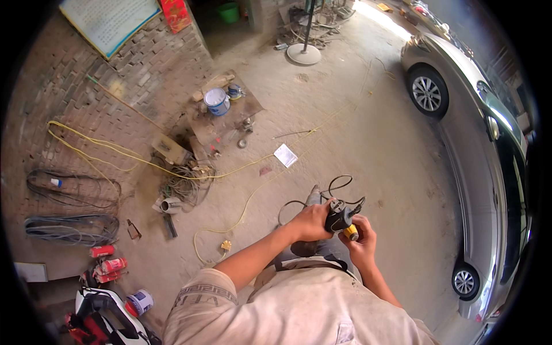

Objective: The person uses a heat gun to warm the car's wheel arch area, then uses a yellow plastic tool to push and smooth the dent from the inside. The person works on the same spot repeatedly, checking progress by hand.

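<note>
In front of my body, my left hand is closed around a black corded power tool. Its exact kind cannot be made out. My right hand has its fingers closed at a yellow piece with a dark end, against the tool's lower right side. Whether that piece is part of the tool or separate is not clear. A black cord leaves the tool and loops out beyond my hands. My left fingers hide part of the tool's body.
A silver car stands along the right. To the left, a low table carries a paint bucket. A yellow cable crosses the concrete floor to a plug, past a white paper. Red cylinders lie lower left.
</note>
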Demonstrator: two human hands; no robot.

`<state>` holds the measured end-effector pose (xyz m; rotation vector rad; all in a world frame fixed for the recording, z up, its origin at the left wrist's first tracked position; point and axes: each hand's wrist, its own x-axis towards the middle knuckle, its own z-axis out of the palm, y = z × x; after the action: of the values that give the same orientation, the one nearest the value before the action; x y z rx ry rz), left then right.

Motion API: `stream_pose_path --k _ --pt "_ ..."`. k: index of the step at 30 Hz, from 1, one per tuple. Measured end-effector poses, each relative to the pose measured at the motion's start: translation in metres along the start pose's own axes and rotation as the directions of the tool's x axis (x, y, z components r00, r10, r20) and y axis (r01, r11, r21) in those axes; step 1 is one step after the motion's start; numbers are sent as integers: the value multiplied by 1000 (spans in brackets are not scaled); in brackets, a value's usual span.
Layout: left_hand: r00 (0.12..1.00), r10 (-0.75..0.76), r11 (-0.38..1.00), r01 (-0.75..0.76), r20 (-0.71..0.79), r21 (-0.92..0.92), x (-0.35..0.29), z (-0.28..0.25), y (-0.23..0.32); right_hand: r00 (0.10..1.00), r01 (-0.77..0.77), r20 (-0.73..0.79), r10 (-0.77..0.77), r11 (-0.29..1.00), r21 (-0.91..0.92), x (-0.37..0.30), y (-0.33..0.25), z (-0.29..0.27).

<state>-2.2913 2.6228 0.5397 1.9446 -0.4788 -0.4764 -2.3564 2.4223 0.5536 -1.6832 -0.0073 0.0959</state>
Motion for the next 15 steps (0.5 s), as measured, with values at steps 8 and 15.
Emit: stream_pose_path --k 8,15 --pt "959 -223 973 208 -177 -102 59 -86 -64 909 -63 416 -13 984 167 157 34 33" --pt "793 -404 801 548 -457 243 55 -189 -115 657 208 754 2 961 -183 310 1 85"
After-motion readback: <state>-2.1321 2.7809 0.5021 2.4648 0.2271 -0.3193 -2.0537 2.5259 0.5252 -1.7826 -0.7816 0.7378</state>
